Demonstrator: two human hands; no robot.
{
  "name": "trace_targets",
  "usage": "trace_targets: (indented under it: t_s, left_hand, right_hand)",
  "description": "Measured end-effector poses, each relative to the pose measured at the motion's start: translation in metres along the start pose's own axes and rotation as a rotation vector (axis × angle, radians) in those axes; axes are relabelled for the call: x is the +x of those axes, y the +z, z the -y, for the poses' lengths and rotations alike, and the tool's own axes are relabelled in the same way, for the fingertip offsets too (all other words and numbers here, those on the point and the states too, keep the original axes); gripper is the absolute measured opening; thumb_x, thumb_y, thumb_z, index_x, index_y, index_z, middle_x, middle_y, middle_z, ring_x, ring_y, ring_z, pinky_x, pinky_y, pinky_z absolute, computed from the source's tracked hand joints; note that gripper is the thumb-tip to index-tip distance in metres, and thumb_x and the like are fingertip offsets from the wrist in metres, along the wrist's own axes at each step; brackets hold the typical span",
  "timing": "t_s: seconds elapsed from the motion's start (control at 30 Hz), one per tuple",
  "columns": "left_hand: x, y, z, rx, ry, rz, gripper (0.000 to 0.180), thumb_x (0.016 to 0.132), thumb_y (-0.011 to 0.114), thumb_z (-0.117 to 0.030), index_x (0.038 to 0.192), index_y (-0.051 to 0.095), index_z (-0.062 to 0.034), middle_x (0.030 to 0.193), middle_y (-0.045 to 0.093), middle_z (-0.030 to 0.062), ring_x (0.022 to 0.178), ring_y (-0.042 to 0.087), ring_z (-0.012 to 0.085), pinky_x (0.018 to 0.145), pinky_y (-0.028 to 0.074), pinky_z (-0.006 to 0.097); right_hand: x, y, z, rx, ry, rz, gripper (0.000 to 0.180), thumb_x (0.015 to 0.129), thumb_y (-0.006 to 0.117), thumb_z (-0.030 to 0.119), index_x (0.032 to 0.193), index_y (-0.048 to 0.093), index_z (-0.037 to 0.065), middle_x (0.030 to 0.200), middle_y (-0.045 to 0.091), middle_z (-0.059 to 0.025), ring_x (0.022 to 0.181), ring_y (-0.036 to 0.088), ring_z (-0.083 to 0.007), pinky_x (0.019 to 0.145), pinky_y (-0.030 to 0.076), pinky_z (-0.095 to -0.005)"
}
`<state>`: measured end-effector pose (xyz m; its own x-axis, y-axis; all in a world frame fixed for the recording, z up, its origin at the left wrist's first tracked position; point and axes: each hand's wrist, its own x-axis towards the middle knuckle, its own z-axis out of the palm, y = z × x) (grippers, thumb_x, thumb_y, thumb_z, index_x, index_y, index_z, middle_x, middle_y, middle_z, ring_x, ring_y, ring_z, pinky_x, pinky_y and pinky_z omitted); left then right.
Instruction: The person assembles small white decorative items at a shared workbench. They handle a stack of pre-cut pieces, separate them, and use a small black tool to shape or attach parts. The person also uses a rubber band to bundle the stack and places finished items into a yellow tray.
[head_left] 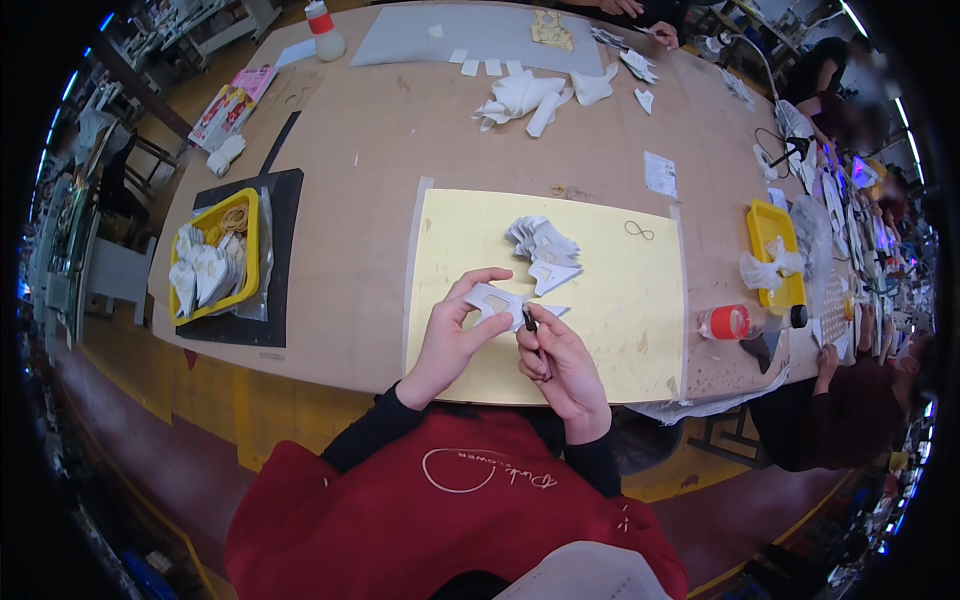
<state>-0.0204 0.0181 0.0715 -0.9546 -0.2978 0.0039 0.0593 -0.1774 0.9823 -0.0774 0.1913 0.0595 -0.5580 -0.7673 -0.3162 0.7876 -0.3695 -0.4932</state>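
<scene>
My left hand pinches a white cut piece with a small opening in it, thumb on top and fingers behind. At the piece's right edge, my right hand is closed round a slim dark hand tool. The tool's tip meets the white piece; its exact kind is hidden by my fingers. Just beyond my hands a fanned stack of similar white pieces lies on a yellow sheet.
To the left, a yellow basket of white pieces stands on a black board. On the right are a bottle with a red band and a yellow tray. White scraps lie farther back. Another person's hand is at the far edge.
</scene>
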Motion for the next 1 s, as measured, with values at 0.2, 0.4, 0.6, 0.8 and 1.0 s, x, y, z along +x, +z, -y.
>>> trace_targets:
  t_s: [0.2,0.4,0.6,0.8,1.0]
  left_hand:
    - [0.005,-0.007,0.018,0.154,-0.080,-0.121,0.030,0.085,0.067,-0.009,0.114,0.063,-0.0013,0.122,0.058,0.0044,0.107,0.054,0.0135,0.095,0.042,0.029]
    - [0.006,-0.007,0.023,0.427,0.040,-0.190,0.026,0.082,0.069,-0.011,0.105,0.066,0.0011,0.120,0.059,0.0046,0.112,0.052,0.0188,0.096,0.041,0.029]
    - [0.003,-0.040,0.050,0.822,0.035,-0.166,0.032,0.080,0.072,-0.017,0.103,0.065,0.0036,0.125,0.056,0.0109,0.116,0.047,0.0302,0.100,0.039,0.038]
    - [0.001,-0.038,0.035,1.039,0.132,-0.440,0.054,0.079,0.077,-0.025,0.121,0.055,-0.0010,0.130,0.046,0.0182,0.123,0.039,0.0372,0.104,0.034,0.046]
    - [0.007,0.017,0.059,1.015,0.223,0.001,0.054,0.075,0.079,-0.022,0.119,0.056,-0.0034,0.129,0.044,0.0182,0.124,0.038,0.0368,0.104,0.034,0.046]
  right_hand:
    - [-0.005,0.011,-0.014,-0.772,-0.492,-0.076,0.027,0.094,0.058,0.005,0.119,0.066,0.001,0.086,0.057,-0.0044,0.063,0.049,-0.0105,0.060,0.039,-0.0219]
    - [0.003,0.027,-0.028,-1.525,-0.772,-0.012,0.032,0.089,0.060,0.000,0.119,0.068,0.006,0.083,0.056,-0.0069,0.066,0.054,-0.0142,0.060,0.044,-0.0264]
    - [-0.002,0.022,-0.022,-1.475,-0.523,-0.053,0.045,0.092,0.057,0.003,0.137,0.054,0.010,0.088,0.059,-0.0085,0.063,0.054,-0.0176,0.060,0.045,-0.0277]
    - [-0.012,-0.008,-0.001,-1.272,-0.542,-0.296,0.046,0.096,0.052,0.004,0.141,0.046,0.003,0.091,0.057,-0.0082,0.076,0.052,-0.0142,0.072,0.045,-0.0262]
    - [-0.016,-0.016,0.011,-1.224,-0.649,-0.366,0.037,0.096,0.052,0.003,0.133,0.052,-0.001,0.097,0.057,-0.0101,0.081,0.052,-0.0162,0.075,0.044,-0.0261]
